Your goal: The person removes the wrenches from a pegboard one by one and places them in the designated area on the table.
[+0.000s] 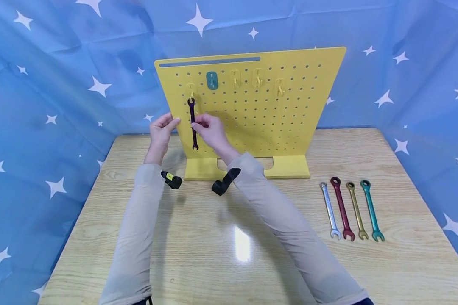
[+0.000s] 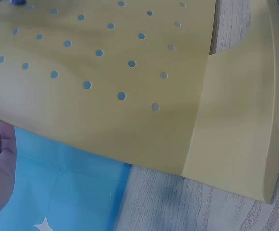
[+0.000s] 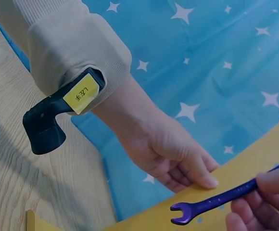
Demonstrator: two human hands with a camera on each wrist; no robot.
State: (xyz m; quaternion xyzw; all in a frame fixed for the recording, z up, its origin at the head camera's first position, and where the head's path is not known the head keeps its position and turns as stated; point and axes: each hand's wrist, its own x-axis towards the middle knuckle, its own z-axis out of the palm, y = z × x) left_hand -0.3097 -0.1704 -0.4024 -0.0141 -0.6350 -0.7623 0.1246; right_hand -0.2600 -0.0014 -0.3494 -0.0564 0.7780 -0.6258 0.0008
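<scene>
A dark purple combination wrench (image 1: 192,112) hangs nearly upright along the left part of a yellow pegboard (image 1: 168,80), its ring end at the tip of a yellow hook (image 1: 191,90). My right hand (image 1: 213,132) pinches its shaft between thumb and fingers. In the right wrist view the open-ended jaw of the purple wrench (image 3: 216,199) points down and left. With the thumb in front and the fingers behind, my left hand (image 1: 161,134) grips the pegboard's left edge. Only part of the left hand (image 2: 0,163) shows in the left wrist view.
Right of the pegboard, a silver wrench (image 1: 330,210), a red wrench (image 1: 342,207), a gold wrench (image 1: 356,209) and a teal wrench (image 1: 371,209) lie side by side on the wooden table (image 1: 198,254). A teal hook (image 1: 212,80) and several yellow hooks sit high on the board.
</scene>
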